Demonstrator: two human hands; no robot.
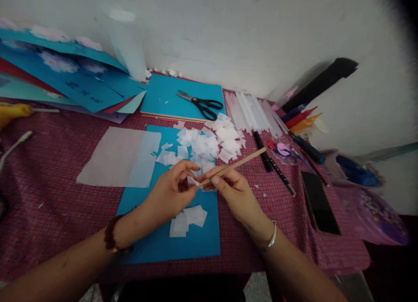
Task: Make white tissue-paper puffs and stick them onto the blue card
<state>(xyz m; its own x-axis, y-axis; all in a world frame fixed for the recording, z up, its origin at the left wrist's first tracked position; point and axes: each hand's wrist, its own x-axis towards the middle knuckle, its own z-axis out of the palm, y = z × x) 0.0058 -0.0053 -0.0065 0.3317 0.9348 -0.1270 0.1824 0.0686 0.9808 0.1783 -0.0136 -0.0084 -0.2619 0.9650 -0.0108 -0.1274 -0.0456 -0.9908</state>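
My right hand [240, 197] is closed on a flat wooden stick [243, 162] that slants up to the right. At the stick's lower left end, my left hand [176, 186] pinches a small piece of white paper [193, 181]. Both hands are held over a blue sheet [202, 245], their fingertips nearly touching. Behind them lies a heap of small white paper squares [204, 145]. A few more white squares [179, 223] rest on the blue sheet below my hands.
Black-handled scissors [204, 104] lie on stacked blue paper [160, 93]. Thin white paper [114, 158] is at left, near painted cards [94, 86]. Rightward are white strips [246, 110], a black marker [262, 152], a phone [320, 202] and a pink container [355, 210].
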